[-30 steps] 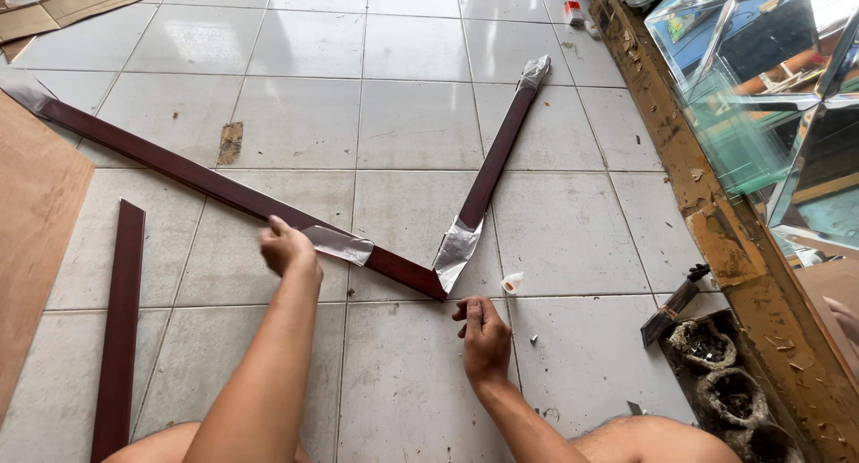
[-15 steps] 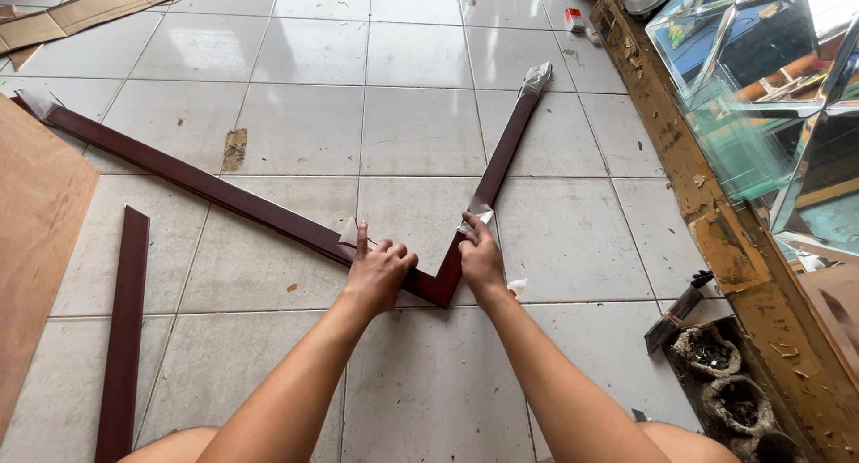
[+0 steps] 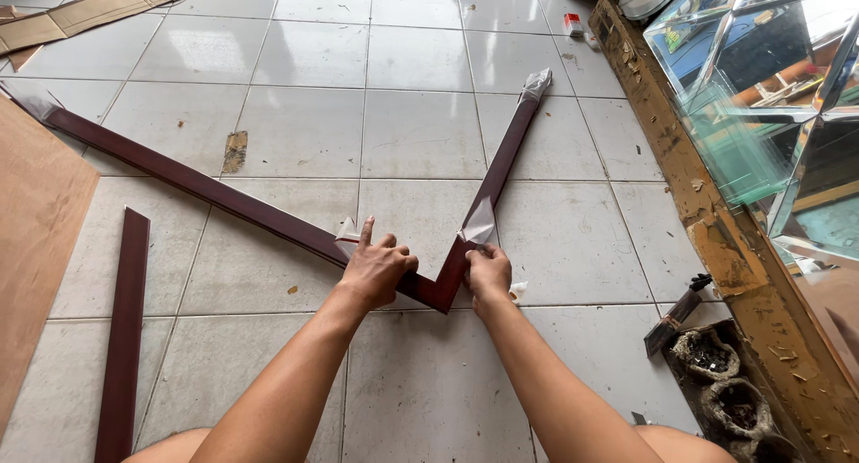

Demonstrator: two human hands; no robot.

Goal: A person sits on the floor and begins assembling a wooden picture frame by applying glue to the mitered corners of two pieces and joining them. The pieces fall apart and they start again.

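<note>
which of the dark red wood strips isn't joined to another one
The short strip lying alone at the left; the long strip and right strip meet in a corner.

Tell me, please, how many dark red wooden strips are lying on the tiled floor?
3: a long strip runs from upper left to the corner joint, a shorter strip rises from that joint to upper right, and a loose strip lies at lower left. Others may lie outside the picture.

Loose dark strip, plywood sheet, cardboard

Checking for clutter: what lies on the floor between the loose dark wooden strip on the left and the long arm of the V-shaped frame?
In the head view, only bare tile floor lies between the loose strip and the long frame arm.
</note>
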